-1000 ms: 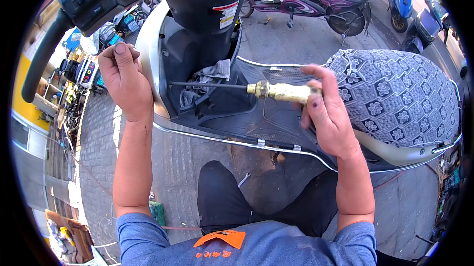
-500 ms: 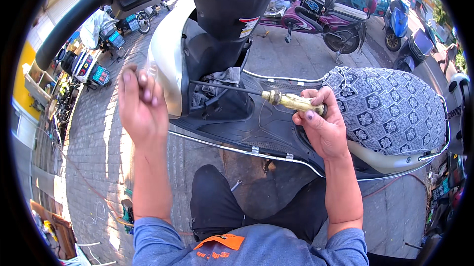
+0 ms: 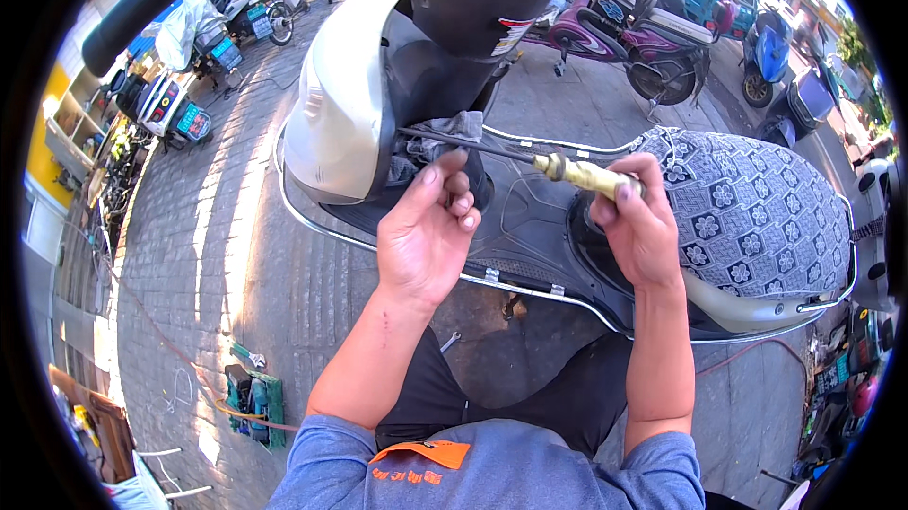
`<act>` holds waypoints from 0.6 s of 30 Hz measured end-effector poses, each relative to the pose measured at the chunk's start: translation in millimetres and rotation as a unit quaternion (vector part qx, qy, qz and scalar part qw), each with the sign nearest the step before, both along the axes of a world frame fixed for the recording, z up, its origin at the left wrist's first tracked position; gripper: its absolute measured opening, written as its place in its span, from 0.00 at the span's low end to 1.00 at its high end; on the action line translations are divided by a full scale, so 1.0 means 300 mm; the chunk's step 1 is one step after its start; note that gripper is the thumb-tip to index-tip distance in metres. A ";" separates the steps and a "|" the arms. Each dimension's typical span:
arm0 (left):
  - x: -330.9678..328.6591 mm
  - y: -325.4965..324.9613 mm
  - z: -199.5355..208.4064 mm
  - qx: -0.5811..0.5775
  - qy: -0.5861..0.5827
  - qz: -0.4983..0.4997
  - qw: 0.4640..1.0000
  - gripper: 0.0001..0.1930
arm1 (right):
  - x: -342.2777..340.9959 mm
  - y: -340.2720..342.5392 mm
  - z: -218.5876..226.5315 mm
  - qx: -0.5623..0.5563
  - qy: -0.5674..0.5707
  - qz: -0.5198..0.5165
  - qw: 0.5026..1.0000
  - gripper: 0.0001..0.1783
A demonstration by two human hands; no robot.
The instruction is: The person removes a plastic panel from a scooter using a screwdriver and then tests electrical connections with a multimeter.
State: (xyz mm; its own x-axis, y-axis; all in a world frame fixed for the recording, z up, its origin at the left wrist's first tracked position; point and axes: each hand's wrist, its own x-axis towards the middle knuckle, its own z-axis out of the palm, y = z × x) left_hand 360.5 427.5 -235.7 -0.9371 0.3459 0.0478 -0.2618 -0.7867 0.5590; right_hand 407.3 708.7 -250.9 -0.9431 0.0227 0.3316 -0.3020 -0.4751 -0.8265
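Note:
My right hand (image 3: pixel 641 226) is closed round the butt of a long screwdriver (image 3: pixel 577 172) with a worn, pale yellow handle. Its dark shaft points left, over the scooter's footwell. My left hand (image 3: pixel 426 236) is raised below the shaft, its fingers curled in toward the thumb; whatever they may hold is too small to make out. Behind that hand a grey cloth (image 3: pixel 459 127) is bunched in the scooter's front compartment. The scooter's pale front panel (image 3: pixel 336 122) is left of the hand, and its black floorboard (image 3: pixel 530 236) lies beneath the screwdriver.
A patterned cover wraps the scooter seat (image 3: pixel 757 207) on the right. A wrench (image 3: pixel 450 342) lies on the paving by my knee. At lower left is a green tool crate (image 3: pixel 255 406) with a hose. Beyond stands a purple electric bike (image 3: pixel 624 37), with other scooters around.
My left hand has moved right, from beside the front panel to just below the screwdriver shaft. The screwdriver and right hand have shifted slightly right. My view has tilted, showing more of the tool crate.

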 end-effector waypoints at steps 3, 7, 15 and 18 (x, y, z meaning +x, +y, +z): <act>-0.031 0.037 0.021 -0.019 0.041 0.054 0.998 0.19 | 0.018 -0.079 0.033 -0.060 0.019 -0.013 0.998 0.11; -0.078 0.065 0.037 -0.007 0.028 0.092 0.995 0.18 | 0.001 0.005 0.031 0.098 -0.102 -0.021 0.990 0.11; -0.061 0.066 0.057 -0.065 0.050 0.125 0.989 0.20 | 0.026 -0.044 0.046 0.068 -0.076 -0.032 0.994 0.14; -0.061 0.075 0.053 -0.081 0.078 0.146 0.983 0.20 | 0.016 0.057 -0.006 0.009 -0.111 0.051 0.992 0.13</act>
State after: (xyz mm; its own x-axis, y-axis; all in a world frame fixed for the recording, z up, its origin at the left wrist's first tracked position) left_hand 342.1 449.9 -219.7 -0.9832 0.0790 0.1648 0.0596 -0.7135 0.6981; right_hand 412.1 725.9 -252.8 -0.9902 -0.0811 0.1139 -0.0615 -0.4792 -0.8756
